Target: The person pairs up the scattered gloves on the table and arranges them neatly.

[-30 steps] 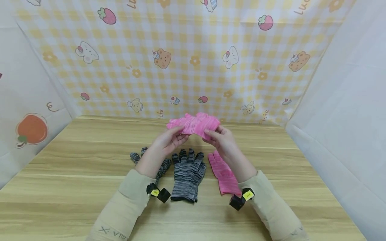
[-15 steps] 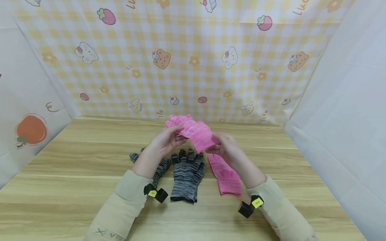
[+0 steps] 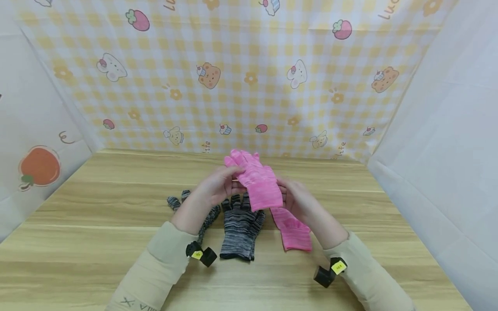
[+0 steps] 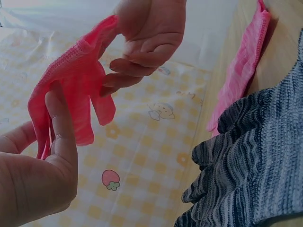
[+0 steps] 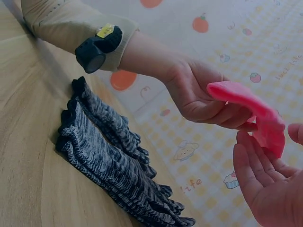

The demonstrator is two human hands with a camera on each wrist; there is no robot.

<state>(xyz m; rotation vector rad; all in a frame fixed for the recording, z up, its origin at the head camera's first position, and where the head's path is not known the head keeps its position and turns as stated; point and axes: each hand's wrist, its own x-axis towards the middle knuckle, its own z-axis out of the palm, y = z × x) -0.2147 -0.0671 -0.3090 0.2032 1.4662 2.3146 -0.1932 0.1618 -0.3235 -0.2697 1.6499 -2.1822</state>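
Observation:
A pink knit glove [image 3: 260,181] hangs above the table, its cuff toward me and its fingers pointing away. My left hand [image 3: 218,185] pinches its left side, thumb on top and fingers underneath. On the opposite side is my right hand [image 3: 297,198], at the glove's edge. The right wrist view shows the right hand's fingers [image 5: 253,165] nearly straight at the glove's underside, the thumb apart from it. Another pink glove [image 3: 295,237] lies flat on the table, partly under my right hand and the held glove.
Two grey-and-black striped knit gloves lie on the wooden table [image 3: 97,259]: one [image 3: 239,235] in the middle, the other [image 3: 210,218] partly hidden by my left forearm. Behind the table hangs a yellow checked cloth [image 3: 241,103], with white cloth [image 3: 439,142] at the sides.
The held pink glove has turned so its cuff swings from the right toward me. My right hand has moved down and slightly right, its thumb off the cuff's top; the left still pinches.

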